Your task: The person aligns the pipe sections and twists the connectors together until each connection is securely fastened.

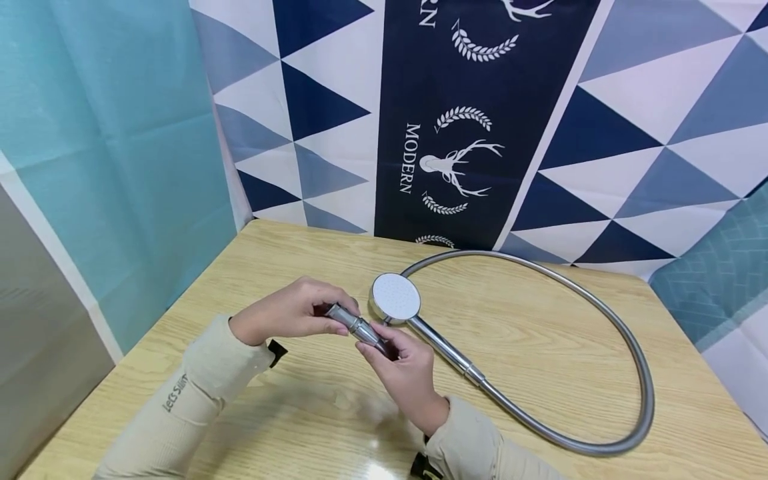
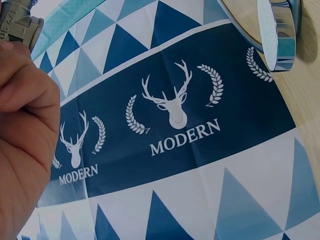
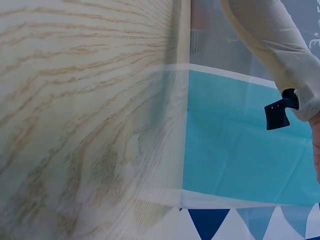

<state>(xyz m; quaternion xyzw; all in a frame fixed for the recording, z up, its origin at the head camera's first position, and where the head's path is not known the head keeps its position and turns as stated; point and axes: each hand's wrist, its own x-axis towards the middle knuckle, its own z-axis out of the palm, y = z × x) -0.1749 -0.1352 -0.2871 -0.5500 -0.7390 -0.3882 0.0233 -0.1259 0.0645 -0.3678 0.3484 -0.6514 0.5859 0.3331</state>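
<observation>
Both hands hold a short silver metal pipe fitting above the table, tilted down toward the right in the head view. My left hand pinches its upper end between thumb and fingers. Around the lower end curl the thumb and fingers of my right hand, which partly hide it. Raised markings show on a metal part above the left fingers in the left wrist view. Just beyond the hands lies a chrome shower head with a white face. Its handle joins a grey metal hose.
The hose loops widely over the right side of the wooden table. Behind the table hangs a patterned cloth, with a teal sheet at the left. A black mount sticks out from the left sleeve in the right wrist view.
</observation>
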